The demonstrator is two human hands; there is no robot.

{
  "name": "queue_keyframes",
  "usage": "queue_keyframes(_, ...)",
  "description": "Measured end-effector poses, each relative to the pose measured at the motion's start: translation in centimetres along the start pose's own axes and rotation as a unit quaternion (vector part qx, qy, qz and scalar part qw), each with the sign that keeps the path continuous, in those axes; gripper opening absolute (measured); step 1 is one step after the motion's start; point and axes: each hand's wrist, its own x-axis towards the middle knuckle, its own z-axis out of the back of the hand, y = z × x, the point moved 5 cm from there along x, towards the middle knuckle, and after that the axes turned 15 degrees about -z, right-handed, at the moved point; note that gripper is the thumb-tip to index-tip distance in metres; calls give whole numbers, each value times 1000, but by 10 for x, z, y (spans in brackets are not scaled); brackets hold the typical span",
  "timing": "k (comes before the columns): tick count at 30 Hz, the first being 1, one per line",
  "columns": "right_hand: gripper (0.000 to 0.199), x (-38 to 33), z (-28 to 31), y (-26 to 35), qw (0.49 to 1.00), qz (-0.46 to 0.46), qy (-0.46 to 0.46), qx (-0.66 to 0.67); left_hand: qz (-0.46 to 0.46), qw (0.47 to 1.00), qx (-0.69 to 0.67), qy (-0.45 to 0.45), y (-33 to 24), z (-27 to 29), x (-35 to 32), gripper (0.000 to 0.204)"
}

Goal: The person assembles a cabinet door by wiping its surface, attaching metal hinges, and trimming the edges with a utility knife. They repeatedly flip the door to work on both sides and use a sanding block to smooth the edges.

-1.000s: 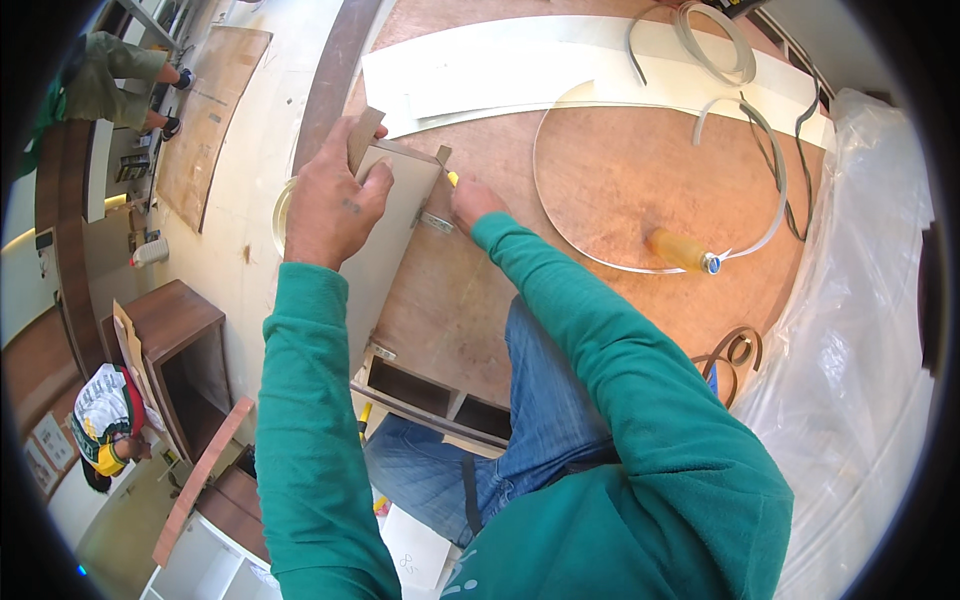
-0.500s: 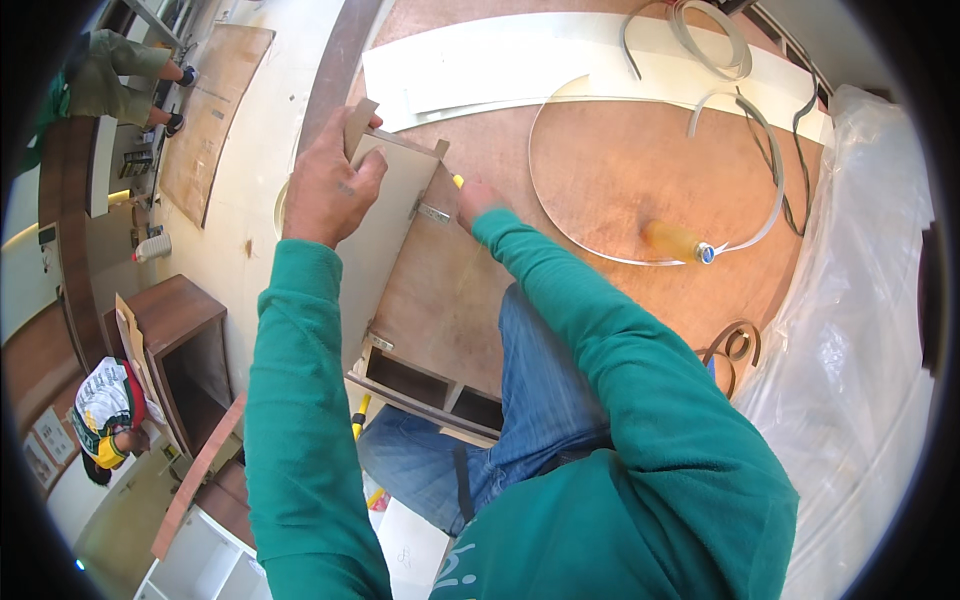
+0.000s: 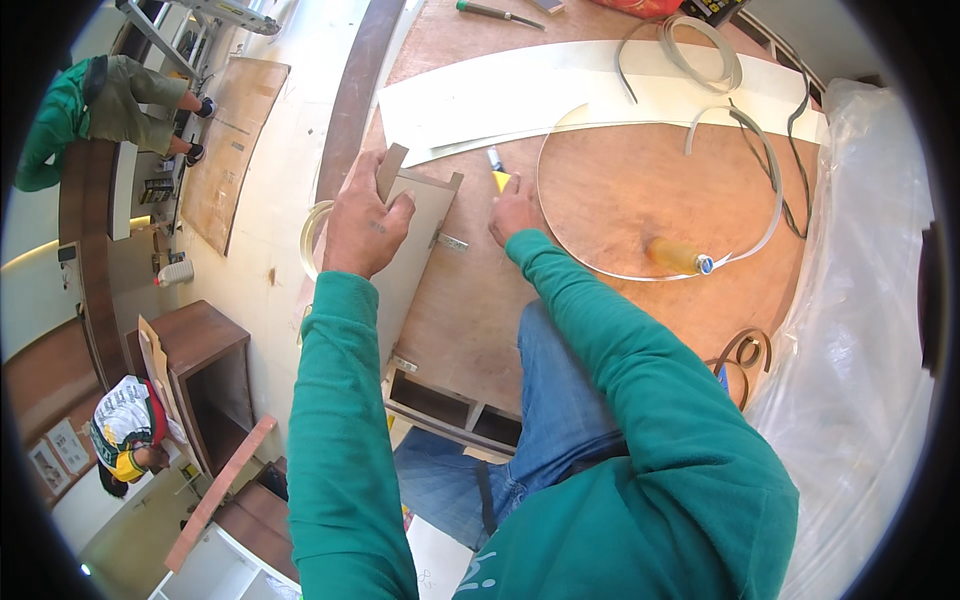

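My left hand (image 3: 365,225) is closed on a grey-brown edging strip (image 3: 391,172), held between thumb and fingers at the top end of a pale cabinet door panel (image 3: 408,265). The panel stands on edge, and metal hinges (image 3: 453,242) show along its side. In my right hand (image 3: 513,212) is a yellow utility knife (image 3: 501,180), its pale metallic end pointing away from me. It is to the right of the panel, apart from it, over the brown board. Some of the fingers of both hands are hidden.
White sheets (image 3: 480,95) and coiled edging strips (image 3: 715,55) lie beyond my hands. An amber bottle (image 3: 675,256) lies on the brown board (image 3: 630,180). Clear plastic sheeting (image 3: 850,300) covers the right side. Two other people (image 3: 130,430) are at the left, near a brown cabinet (image 3: 190,340).
The view has shifted, so the scene sits lower and further right. My right hand has moved away from the panel's corner, and more of the knife shows. My left hand keeps its grip.
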Motion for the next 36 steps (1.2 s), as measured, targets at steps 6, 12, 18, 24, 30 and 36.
queue_keyframes(6,47,-10,-2,7,978,171,-47,-110,53,986,145,62,-7,44,-95,71)
queue_keyframes(12,29,45,-52,60,941,308,-17,-142,180,977,113,8,15,67,-203,50)
queue_keyframes(18,21,47,-63,46,936,287,-10,-203,180,970,159,-31,43,51,-225,46)
queue_keyframes(24,19,19,-40,27,956,221,109,-160,177,973,144,-22,61,48,-229,50)
queue_keyframes(30,19,13,-5,-21,938,178,266,-136,134,978,154,-48,46,44,-231,61)
queue_keyframes(36,19,-11,36,-55,891,252,329,-186,103,975,182,-71,28,40,-240,66)
